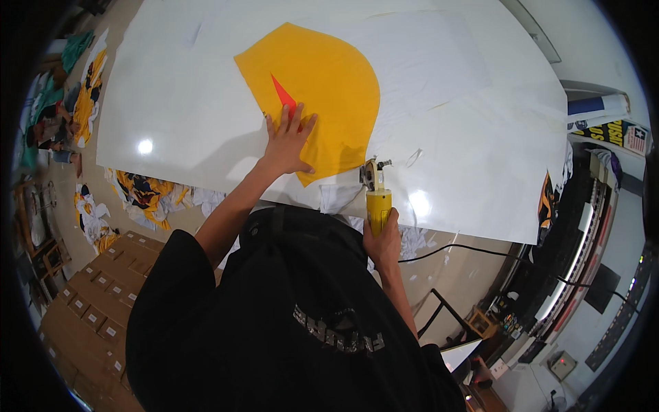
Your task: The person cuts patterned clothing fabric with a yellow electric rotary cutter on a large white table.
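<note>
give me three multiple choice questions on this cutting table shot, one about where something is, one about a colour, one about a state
1. Where does the left hand rest?
A. flat on the yellow rounded fabric piece
B. on the stacked brown cardboard boxes
C. on the black cable

2. What colour is the small pointed triangle just beyond the left fingertips?
A. green
B. red
C. blue

3. How is the yellow-handled electric cutter held?
A. lying loose on the white table sheet
C. hanging from its cable
B. gripped in the right hand, blade end at the fabric's near edge

Answers: 1 A, the fingers are spread on the yellow fabric. 2 B, it shows red against the yellow. 3 B, the right hand's fingers wrap the handle.
</note>
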The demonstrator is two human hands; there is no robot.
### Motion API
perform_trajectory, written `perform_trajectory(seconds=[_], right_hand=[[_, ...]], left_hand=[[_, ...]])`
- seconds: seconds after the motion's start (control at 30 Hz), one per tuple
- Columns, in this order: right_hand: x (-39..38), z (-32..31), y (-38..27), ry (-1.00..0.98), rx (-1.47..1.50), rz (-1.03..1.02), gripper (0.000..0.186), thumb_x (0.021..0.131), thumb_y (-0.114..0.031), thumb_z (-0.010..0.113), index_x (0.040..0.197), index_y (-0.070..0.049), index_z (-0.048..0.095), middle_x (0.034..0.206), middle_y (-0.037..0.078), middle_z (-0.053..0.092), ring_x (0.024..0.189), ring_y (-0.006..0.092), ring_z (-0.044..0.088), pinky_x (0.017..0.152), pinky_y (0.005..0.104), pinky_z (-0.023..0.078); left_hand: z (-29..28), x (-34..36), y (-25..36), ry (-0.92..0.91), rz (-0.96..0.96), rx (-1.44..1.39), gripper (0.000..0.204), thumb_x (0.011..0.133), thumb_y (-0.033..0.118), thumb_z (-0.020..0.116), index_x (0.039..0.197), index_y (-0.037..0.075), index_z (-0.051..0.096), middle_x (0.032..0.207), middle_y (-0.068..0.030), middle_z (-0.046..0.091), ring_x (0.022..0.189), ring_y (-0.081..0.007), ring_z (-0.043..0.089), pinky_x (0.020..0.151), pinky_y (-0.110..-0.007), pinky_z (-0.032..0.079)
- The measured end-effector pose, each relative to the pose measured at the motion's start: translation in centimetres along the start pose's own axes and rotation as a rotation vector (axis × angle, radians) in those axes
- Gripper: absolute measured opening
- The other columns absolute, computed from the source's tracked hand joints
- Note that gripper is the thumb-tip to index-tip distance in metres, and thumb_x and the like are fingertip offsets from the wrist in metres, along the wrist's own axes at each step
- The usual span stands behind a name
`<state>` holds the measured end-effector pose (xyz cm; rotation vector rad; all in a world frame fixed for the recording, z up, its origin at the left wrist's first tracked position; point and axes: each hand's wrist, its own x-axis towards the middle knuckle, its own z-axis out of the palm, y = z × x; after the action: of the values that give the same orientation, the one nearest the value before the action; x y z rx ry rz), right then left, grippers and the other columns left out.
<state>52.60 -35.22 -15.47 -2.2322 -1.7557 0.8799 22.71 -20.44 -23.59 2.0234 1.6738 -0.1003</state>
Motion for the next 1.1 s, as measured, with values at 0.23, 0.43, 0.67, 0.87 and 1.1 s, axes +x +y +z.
perform_trajectory(seconds=[0.23, 0.43, 0.67, 0.87, 1.1], right_hand=[[-0.5, 1.2, -0.5, 0.015, -0.009, 0.041, 0.064, 0.094, -0.022, 0.076, 0.139, 0.005, 0.04, 0.11, 0.038, 0.066, 0.1, 0.0586, 0.066, 0.083, 0.0609, 0.054], [-0.6, 1.4, -0.8, 0.042, -0.012, 0.02, 0.066, 0.093, -0.021, 0.077, 0.14, 0.006, 0.04, 0.111, 0.038, 0.065, 0.101, 0.0584, 0.065, 0.083, 0.0604, 0.054], [0.3, 1.7, -1.5, 0.05, 0.019, 0.033, 0.063, 0.093, -0.021, 0.077, 0.138, 0.006, 0.04, 0.11, 0.037, 0.065, 0.102, 0.0583, 0.065, 0.083, 0.0598, 0.053], [1.8, 2.2, -3.1, 0.064, 0.077, 0.083, 0.058, 0.094, -0.02, 0.073, 0.134, 0.006, 0.04, 0.11, 0.037, 0.065, 0.102, 0.0584, 0.065, 0.084, 0.0595, 0.053], [5.1, 2.6, -4.9, 0.095, 0.119, 0.118, 0.055, 0.094, -0.021, 0.072, 0.13, 0.005, 0.04, 0.108, 0.039, 0.067, 0.103, 0.0583, 0.066, 0.087, 0.0592, 0.053]], left_hand=[[0.1, 0.1, -0.2, -0.005, 0.009, 0.014, 0.142, 0.056, 0.056, 0.098, 0.171, 0.024, 0.022, 0.179, -0.0203, 0.006, 0.163, -0.0498, 0.002, 0.119, -0.083, 0.006], [-0.1, 0.0, -0.1, -0.002, 0.02, 0.0, 0.14, 0.057, 0.055, 0.099, 0.171, 0.023, 0.023, 0.179, -0.0202, 0.007, 0.163, -0.0496, 0.002, 0.119, -0.084, 0.005], [-0.1, -0.2, -0.3, -0.001, 0.021, 0.0, 0.14, 0.057, 0.056, 0.099, 0.171, 0.023, 0.024, 0.179, -0.0195, 0.007, 0.164, -0.0488, 0.002, 0.119, -0.084, 0.005], [-0.2, -0.3, -0.3, -0.002, 0.017, 0.012, 0.14, 0.057, 0.058, 0.098, 0.171, 0.023, 0.024, 0.179, -0.0191, 0.007, 0.164, -0.0482, 0.002, 0.119, -0.084, 0.005], [0.1, -0.6, -0.5, 0.017, 0.022, -0.008, 0.142, 0.055, 0.059, 0.098, 0.171, 0.024, 0.024, 0.179, -0.0187, 0.007, 0.164, -0.0477, 0.002, 0.119, -0.083, 0.005]])
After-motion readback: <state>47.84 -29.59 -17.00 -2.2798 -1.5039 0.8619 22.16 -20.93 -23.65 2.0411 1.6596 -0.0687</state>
